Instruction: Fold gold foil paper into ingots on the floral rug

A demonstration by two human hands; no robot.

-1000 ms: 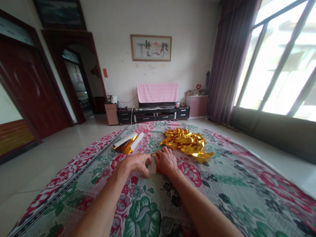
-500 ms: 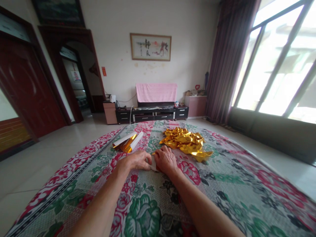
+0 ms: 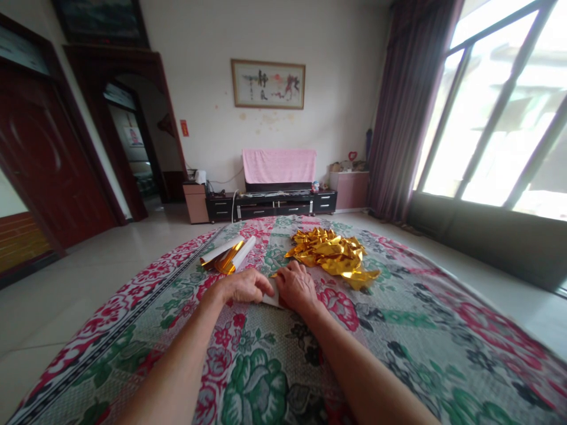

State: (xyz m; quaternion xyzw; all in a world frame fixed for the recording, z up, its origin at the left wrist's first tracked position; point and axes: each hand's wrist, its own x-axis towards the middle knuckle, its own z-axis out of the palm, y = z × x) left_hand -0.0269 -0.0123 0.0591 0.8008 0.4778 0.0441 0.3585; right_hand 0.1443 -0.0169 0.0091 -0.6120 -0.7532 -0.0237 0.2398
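Observation:
On the flowered cloth in front of me lies a small piece of gold foil paper [image 3: 271, 298], its white back up and a bit of gold showing at the far edge. My right hand [image 3: 298, 287] presses on it with bent fingers and covers much of it. From the left, my left hand [image 3: 247, 287] has its fingers curled together at the paper's left side; the thumb is partly hidden. Beyond my right hand is a heap of folded gold foil pieces [image 3: 330, 252]. Loosely curled foil sheets [image 3: 225, 255], white outside and gold inside, lie beyond my left hand.
The round table has a floral tablecloth [image 3: 254, 386]. Past its far edge stand a low black cabinet [image 3: 261, 211] and a screen under a pink towel [image 3: 279, 166]. A curtain [image 3: 405, 112] and a window [image 3: 487, 130] are at right, a red door [image 3: 48, 153] at left.
My left hand has shifted slightly, and a little more of the paper's white side shows between my hands. My right hand stays on the paper. The view has moved slightly.

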